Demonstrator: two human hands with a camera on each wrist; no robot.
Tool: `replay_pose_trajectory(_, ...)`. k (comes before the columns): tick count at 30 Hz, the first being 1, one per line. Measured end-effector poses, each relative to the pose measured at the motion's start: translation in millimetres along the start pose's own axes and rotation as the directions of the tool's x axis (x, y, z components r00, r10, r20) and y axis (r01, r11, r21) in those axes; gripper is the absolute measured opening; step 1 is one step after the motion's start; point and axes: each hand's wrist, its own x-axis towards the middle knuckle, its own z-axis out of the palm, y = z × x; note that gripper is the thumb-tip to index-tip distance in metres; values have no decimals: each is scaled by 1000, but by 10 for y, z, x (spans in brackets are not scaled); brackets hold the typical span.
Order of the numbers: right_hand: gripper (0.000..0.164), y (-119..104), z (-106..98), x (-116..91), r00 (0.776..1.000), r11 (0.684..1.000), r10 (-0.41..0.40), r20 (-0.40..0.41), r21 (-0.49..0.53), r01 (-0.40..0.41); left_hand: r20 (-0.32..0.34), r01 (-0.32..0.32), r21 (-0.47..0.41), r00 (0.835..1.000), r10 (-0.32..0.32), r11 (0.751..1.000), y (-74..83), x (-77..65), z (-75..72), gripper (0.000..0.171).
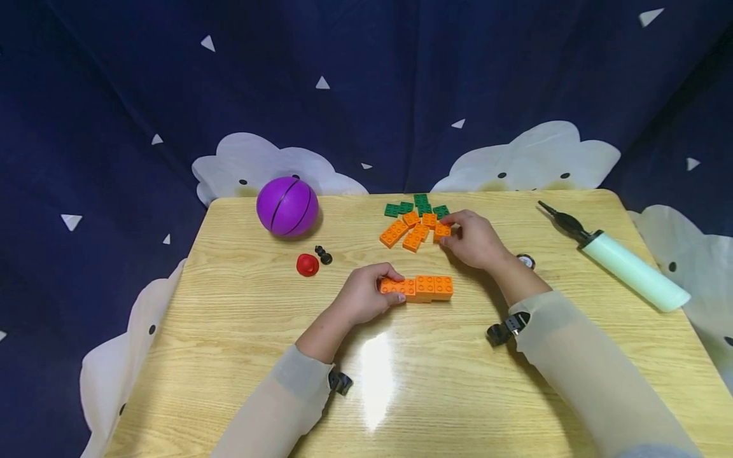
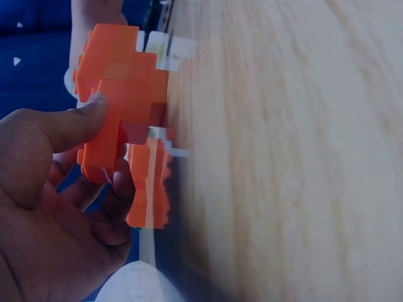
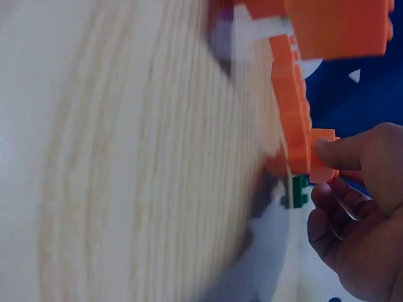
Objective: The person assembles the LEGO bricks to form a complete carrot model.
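Note:
My left hand (image 1: 366,294) grips the left end of a stack of joined orange building bricks (image 1: 433,286) near the middle of the table. In the left wrist view the thumb presses one side of the orange stack (image 2: 119,94), with fingers curled beneath. Farther back, my right hand (image 1: 475,240) pinches a single orange brick (image 1: 441,232) between thumb and fingers, as the right wrist view shows on that brick (image 3: 322,156). Beside it lie several loose orange bricks (image 1: 394,233). Just behind them are several green bricks (image 1: 420,200).
A purple ball (image 1: 287,207) sits at the back left, with a small red hat-shaped piece (image 1: 307,264) and a black beaded piece (image 1: 323,255) before it. On the right lies a hand pump (image 1: 632,270). A small round object (image 1: 525,261) is partly behind the right wrist.

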Motion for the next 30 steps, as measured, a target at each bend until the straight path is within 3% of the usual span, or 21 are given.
replay_pose_trajectory(17, 35, -498, -47, -363, 977, 975, -210, 28, 80, 207, 11, -7, 14, 1000, 7, 1000, 7, 15, -23, 30)
replay_pose_trajectory(30, 36, -714, -17, -560, 954, 957, -287, 88, 82, 280, 27, 12, 30, 1000, -13, 999, 19, 30, -33, 32)
